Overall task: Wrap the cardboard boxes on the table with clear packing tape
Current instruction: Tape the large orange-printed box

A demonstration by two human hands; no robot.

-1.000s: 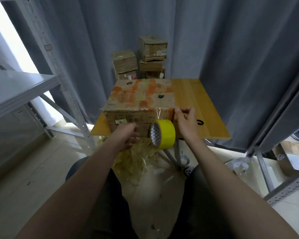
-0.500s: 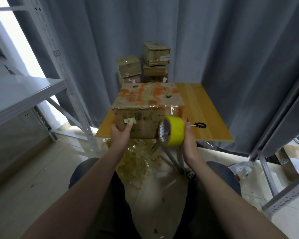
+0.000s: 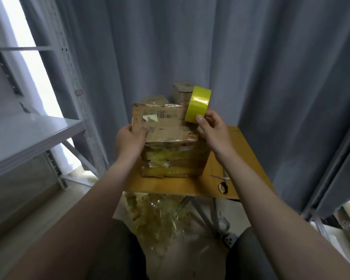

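A worn cardboard box (image 3: 170, 138) with labels and old tape stands tipped up on the wooden table (image 3: 170, 185), its underside facing me. My left hand (image 3: 130, 139) grips the box's left edge. My right hand (image 3: 213, 129) holds a yellow-cored roll of tape (image 3: 198, 107) at the box's upper right corner, thumb on the roll's rim. The tape strand itself is too clear to make out.
Scissors (image 3: 222, 183) lie on the table's right front. More cardboard boxes (image 3: 181, 93) are stacked behind, against a grey curtain. A metal shelf rack (image 3: 34, 136) stands to the left. Crumpled clear tape (image 3: 160, 217) lies on the floor under the table.
The box has been tipped up onto its far side, so its underside faces me. My right hand has carried the roll from the box's lower front up to its upper right corner.
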